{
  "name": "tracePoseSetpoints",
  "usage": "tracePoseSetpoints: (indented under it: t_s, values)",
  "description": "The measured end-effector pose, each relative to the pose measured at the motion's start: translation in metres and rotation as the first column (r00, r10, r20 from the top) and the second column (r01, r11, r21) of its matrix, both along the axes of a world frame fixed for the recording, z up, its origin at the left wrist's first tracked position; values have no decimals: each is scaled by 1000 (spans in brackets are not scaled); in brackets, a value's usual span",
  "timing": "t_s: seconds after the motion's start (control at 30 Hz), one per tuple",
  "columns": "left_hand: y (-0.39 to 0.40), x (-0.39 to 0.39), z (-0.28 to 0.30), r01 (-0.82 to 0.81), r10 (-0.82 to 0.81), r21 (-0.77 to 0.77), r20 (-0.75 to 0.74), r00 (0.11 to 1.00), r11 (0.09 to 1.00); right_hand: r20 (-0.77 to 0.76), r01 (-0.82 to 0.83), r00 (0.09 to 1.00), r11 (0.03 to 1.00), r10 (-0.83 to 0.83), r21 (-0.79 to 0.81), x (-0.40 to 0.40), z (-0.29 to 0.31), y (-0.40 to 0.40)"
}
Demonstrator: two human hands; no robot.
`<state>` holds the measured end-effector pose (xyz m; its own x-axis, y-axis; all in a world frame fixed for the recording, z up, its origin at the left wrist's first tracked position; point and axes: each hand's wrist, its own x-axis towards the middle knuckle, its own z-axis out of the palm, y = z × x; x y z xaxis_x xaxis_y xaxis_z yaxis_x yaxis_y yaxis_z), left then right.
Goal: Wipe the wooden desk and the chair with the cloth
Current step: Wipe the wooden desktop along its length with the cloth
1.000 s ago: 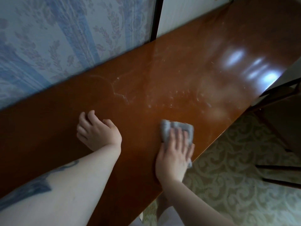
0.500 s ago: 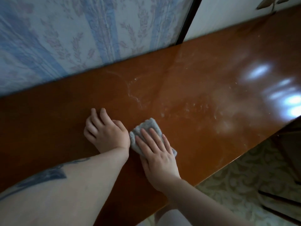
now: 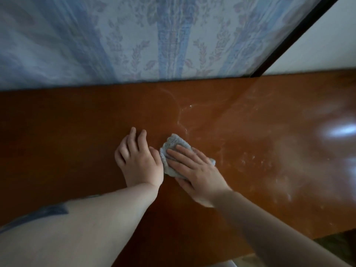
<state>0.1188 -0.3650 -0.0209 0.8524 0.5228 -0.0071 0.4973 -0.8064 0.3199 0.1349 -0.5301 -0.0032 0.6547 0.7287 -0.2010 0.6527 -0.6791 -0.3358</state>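
Note:
The glossy reddish-brown wooden desk [image 3: 250,132] fills the middle of the head view. A small grey cloth [image 3: 171,143] lies bunched on it near the centre. My right hand [image 3: 196,170] presses flat on the cloth with straight fingers pointing up and left. My left hand [image 3: 136,160] rests on the desk right beside the cloth, fingers loosely bent, holding nothing. Pale dusty streaks and specks [image 3: 250,160] show on the desk to the right of the cloth. The chair is out of view.
Blue patterned wallpaper [image 3: 134,39] runs along the desk's far edge. A dark vertical frame [image 3: 289,37] and a white panel [image 3: 331,45] stand at the upper right. A strip of patterned floor [image 3: 339,241] shows past the desk's near edge at lower right.
My right hand slid the cloth leftward across the desk until it reached my left hand. The view has swung left, and the chair at the right has left the frame.

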Motion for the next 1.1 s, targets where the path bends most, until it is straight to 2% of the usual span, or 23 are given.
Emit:
tracePoseSetpoints:
  t_s: [0.03, 0.13, 0.2, 0.23, 0.3, 0.37, 0.4, 0.43, 0.47, 0.53, 0.57, 0.6, 0.63, 0.7, 0.77, 0.8, 0.83, 0.9, 0.93, 0.97, 1.0, 1.03, 1.1]
  values:
    - [0, 0, 0, -6, 6, -4, 3, 1000, 1000, -1, 3, 1000, 1000, -3, 17, 16, -1, -12]
    - [0, 0, -2, -3, 3, 12, 6, 1000, 1000, 6, 372, 927, 919, -376, 133, 14, -4, -18]
    - [1, 1, -2, 2, -2, 35, -5, 1000, 999, 36, 490, 864, 854, -502, 174, -13, -10, 7]
    - [1, 1, -2, -5, 5, 41, -11, 1000, 999, 36, 440, 890, 878, -454, 190, -23, -12, 19]
    - [2, 1, 0, -9, 10, 39, -24, 1000, 999, -1, 153, 988, 971, -155, 184, -6, -9, 32]
    - [1, 1, 1, -3, 4, 36, -31, 1000, 999, 9, -156, 988, 979, 156, 134, 43, -9, 27]
    - [1, 1, 1, -8, 9, 45, -27, 1000, 999, 17, -221, 975, 968, 221, 116, 68, -10, 21]
    - [1, 1, 1, -15, 17, 57, -23, 1000, 998, 29, -167, 986, 979, 165, 119, 89, -13, 15]
    - [0, 2, 1, -20, 21, 66, -25, 999, 998, 55, -12, 998, 989, 4, 146, 101, -16, 10]
    - [-1, 2, 1, -17, 18, 67, -19, 1000, 998, 115, 376, 906, 899, -407, 222, 92, -17, 15]
    - [-1, 2, 1, -11, 11, 63, -8, 1000, 998, 137, 482, 845, 846, -518, 229, 76, -20, 26]
    - [0, 2, 1, -2, 2, 61, 2, 1000, 998, 152, 486, 839, 845, -523, 224, 58, -21, 38]
    - [1, 2, 0, 3, -4, 62, 10, 1000, 998, 154, 396, 888, 890, -434, 227, 43, -20, 48]
    - [1, 2, -1, -12, 12, 61, 1, 1000, 998, 110, 51, 991, 974, -77, 220, 38, -15, 60]
    - [0, 3, 0, -44, 46, 58, -30, 999, 997, 65, -260, 965, 949, 252, 181, 78, -10, 60]
    - [0, 4, 1, -48, 50, 62, -43, 998, 997, 72, -338, 941, 927, 330, 162, 104, -11, 60]
    - [0, 4, 2, -39, 42, 70, -51, 998, 997, 58, -292, 956, 945, 286, 150, 129, -13, 60]
    - [-1, 3, 3, -16, 21, 74, -64, 998, 997, 72, 126, 987, 972, -142, 197, 163, -17, 59]
    - [0, 3, 3, -15, 19, 75, -62, 998, 997, 97, 350, 920, 908, -379, 232, 164, -18, 65]
    - [0, 3, 2, -15, 20, 82, -61, 998, 996, 124, 474, 850, 847, -511, 243, 155, -19, 75]
    - [1, 3, 1, -14, 19, 91, -63, 998, 996, 129, 495, 836, 834, -534, 245, 139, -21, 86]
    - [0, 3, -1, -9, 16, 101, -67, 998, 995, 95, 413, 891, 879, -444, 239, 118, -18, 96]
    - [-1, 3, -3, -18, 25, 105, -66, 998, 994, 31, 33, 999, 972, -42, 232, 89, -13, 106]
